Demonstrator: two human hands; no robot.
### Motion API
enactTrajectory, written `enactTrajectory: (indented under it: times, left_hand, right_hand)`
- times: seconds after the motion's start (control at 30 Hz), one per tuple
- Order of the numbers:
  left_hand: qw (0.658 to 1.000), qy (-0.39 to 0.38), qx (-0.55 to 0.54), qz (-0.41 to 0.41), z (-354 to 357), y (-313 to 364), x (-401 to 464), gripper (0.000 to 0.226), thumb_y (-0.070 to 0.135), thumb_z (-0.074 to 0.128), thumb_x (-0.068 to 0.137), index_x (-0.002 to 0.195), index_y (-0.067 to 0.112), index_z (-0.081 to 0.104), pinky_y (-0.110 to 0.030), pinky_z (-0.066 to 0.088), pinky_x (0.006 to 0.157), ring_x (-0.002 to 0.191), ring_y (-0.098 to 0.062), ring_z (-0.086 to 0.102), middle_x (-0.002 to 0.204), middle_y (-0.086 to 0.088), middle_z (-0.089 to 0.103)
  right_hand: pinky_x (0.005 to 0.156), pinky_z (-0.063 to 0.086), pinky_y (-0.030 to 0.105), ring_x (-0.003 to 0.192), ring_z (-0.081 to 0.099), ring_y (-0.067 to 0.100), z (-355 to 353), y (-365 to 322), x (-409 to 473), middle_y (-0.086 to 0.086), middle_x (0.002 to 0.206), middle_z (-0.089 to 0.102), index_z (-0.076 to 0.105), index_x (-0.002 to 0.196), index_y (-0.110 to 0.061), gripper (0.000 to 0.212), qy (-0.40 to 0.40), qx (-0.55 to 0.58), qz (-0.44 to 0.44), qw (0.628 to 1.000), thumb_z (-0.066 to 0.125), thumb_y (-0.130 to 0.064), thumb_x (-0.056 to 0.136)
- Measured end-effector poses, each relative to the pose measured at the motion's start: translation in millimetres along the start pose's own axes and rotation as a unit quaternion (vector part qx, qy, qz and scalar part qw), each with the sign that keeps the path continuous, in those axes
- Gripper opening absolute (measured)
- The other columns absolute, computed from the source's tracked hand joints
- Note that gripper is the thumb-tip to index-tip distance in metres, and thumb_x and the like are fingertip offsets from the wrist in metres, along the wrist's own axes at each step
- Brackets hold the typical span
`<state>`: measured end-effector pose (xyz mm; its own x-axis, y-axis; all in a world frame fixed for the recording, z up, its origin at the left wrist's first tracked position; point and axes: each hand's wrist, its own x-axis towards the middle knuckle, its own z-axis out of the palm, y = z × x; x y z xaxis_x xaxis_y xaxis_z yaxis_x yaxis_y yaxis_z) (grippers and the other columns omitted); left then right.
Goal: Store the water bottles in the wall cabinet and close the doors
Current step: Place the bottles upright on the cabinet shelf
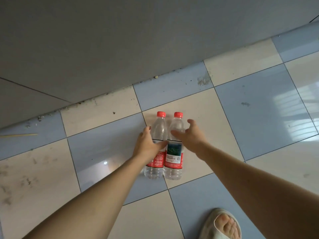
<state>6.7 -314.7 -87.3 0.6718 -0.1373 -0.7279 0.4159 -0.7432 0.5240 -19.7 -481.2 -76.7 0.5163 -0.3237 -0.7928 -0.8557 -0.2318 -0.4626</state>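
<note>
Two clear water bottles with red caps and red labels stand upright side by side on the tiled floor, touching each other. My left hand (148, 144) lies over the middle of the left bottle (158, 128), thumb across its front and fingers at its left side. Spread wide, my right hand (188, 133) reaches over the right bottle (174, 157), its thumb on the bottle's shoulder and its fingers beyond the bottle's right side. No wall cabinet is in view.
The floor (250, 109) is a checker of blue and cream tiles. A grey wall (120, 40) runs diagonally behind the bottles. A thin stick (19, 135) lies at the far left. A person's foot in a pale slipper (222, 225) stands at the bottom right.
</note>
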Motion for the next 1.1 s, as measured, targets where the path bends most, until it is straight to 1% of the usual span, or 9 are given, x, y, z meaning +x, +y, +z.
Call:
enactTrajectory:
  times: [0.17, 0.3, 0.4, 0.53, 0.63, 0.7, 0.87, 1.03, 1.1]
  left_hand:
    - [1.0, 0.019, -0.013, 0.015, 1, -9, 5, 0.079, 0.05, 0.082, 0.078, 0.142, 0.021, 0.045, -0.044, 0.055, 0.092, 0.116, -0.027, 0.06, 0.132, -0.004, 0.053]
    - [0.996, 0.051, -0.046, 0.052, -12, -12, -13, 0.081, 0.04, 0.084, 0.079, 0.145, 0.024, 0.041, -0.044, 0.054, 0.098, 0.12, -0.022, 0.055, 0.135, -0.002, 0.05]
    - [0.989, 0.073, -0.049, 0.115, -30, -10, -30, 0.078, 0.034, 0.086, 0.076, 0.141, 0.03, 0.044, -0.031, 0.05, 0.091, 0.114, -0.016, 0.054, 0.127, 0.002, 0.049]
    - [0.978, 0.087, -0.037, 0.185, -50, -5, -49, 0.061, 0.021, 0.089, 0.067, 0.118, 0.017, 0.055, -0.034, 0.056, 0.083, 0.102, -0.021, 0.063, 0.115, -0.008, 0.056]
    - [0.965, 0.132, -0.005, 0.225, -55, -9, -63, 0.066, 0.015, 0.092, 0.066, 0.112, 0.029, 0.047, -0.008, 0.045, 0.076, 0.096, 0.006, 0.054, 0.114, 0.007, 0.052]
    - [0.963, 0.135, -0.009, 0.233, -55, -14, -68, 0.067, 0.013, 0.091, 0.065, 0.111, 0.032, 0.047, -0.002, 0.039, 0.073, 0.098, 0.011, 0.052, 0.112, 0.012, 0.05]
    - [0.963, 0.136, -0.017, 0.234, -49, -18, -72, 0.07, 0.008, 0.09, 0.064, 0.107, 0.04, 0.046, -0.001, 0.039, 0.075, 0.1, 0.013, 0.051, 0.112, 0.01, 0.051]
    - [0.967, 0.133, -0.054, 0.208, -41, -22, -69, 0.074, 0.011, 0.092, 0.063, 0.102, 0.05, 0.044, -0.006, 0.041, 0.076, 0.1, -0.002, 0.057, 0.111, 0.011, 0.059]
    - [0.97, 0.126, -0.06, 0.2, -40, -23, -66, 0.071, 0.012, 0.092, 0.062, 0.101, 0.049, 0.046, -0.015, 0.045, 0.078, 0.1, -0.008, 0.059, 0.11, 0.013, 0.06]
  right_hand:
    - [0.086, 0.06, 0.047, 0.104, 0.065, 0.028, 8, 3, -2, 0.008, 0.122, 0.063, 0.044, 0.143, -0.015, 0.067, -0.014, 0.06, 0.006, 0.998, 0.078, -0.027, 0.087]
    - [0.07, 0.056, 0.027, 0.099, 0.063, 0.02, 3, 3, -28, -0.005, 0.107, 0.059, 0.05, 0.137, -0.019, 0.064, 0.033, 0.087, -0.059, 0.994, 0.084, -0.022, 0.082]
    - [0.079, 0.058, 0.031, 0.104, 0.064, 0.019, -4, -5, -52, -0.008, 0.113, 0.059, 0.05, 0.129, -0.029, 0.065, 0.054, 0.109, -0.115, 0.986, 0.087, -0.017, 0.077]
    - [0.091, 0.056, 0.039, 0.109, 0.06, 0.015, -10, -14, -78, -0.004, 0.12, 0.058, 0.049, 0.114, -0.035, 0.065, 0.081, 0.101, -0.202, 0.971, 0.087, -0.006, 0.071]
    - [0.096, 0.054, 0.043, 0.109, 0.057, 0.017, -8, -15, -90, -0.008, 0.118, 0.055, 0.047, 0.111, -0.035, 0.062, 0.108, 0.073, -0.239, 0.962, 0.086, -0.006, 0.073]
    - [0.097, 0.053, 0.043, 0.11, 0.057, 0.017, -4, -14, -94, -0.007, 0.118, 0.055, 0.046, 0.112, -0.036, 0.062, 0.124, 0.058, -0.26, 0.956, 0.087, -0.007, 0.075]
    - [0.094, 0.055, 0.042, 0.105, 0.058, 0.016, 10, 2, -107, -0.005, 0.116, 0.056, 0.045, 0.113, -0.032, 0.057, 0.164, 0.069, -0.267, 0.947, 0.085, -0.011, 0.078]
    - [0.095, 0.055, 0.041, 0.11, 0.059, 0.013, 13, 21, -116, -0.006, 0.118, 0.059, 0.042, 0.115, -0.035, 0.06, 0.159, 0.084, -0.25, 0.952, 0.084, -0.009, 0.079]
    - [0.098, 0.054, 0.039, 0.113, 0.057, 0.007, 12, 25, -112, -0.009, 0.121, 0.058, 0.041, 0.116, -0.039, 0.065, 0.146, 0.081, -0.242, 0.956, 0.086, -0.01, 0.077]
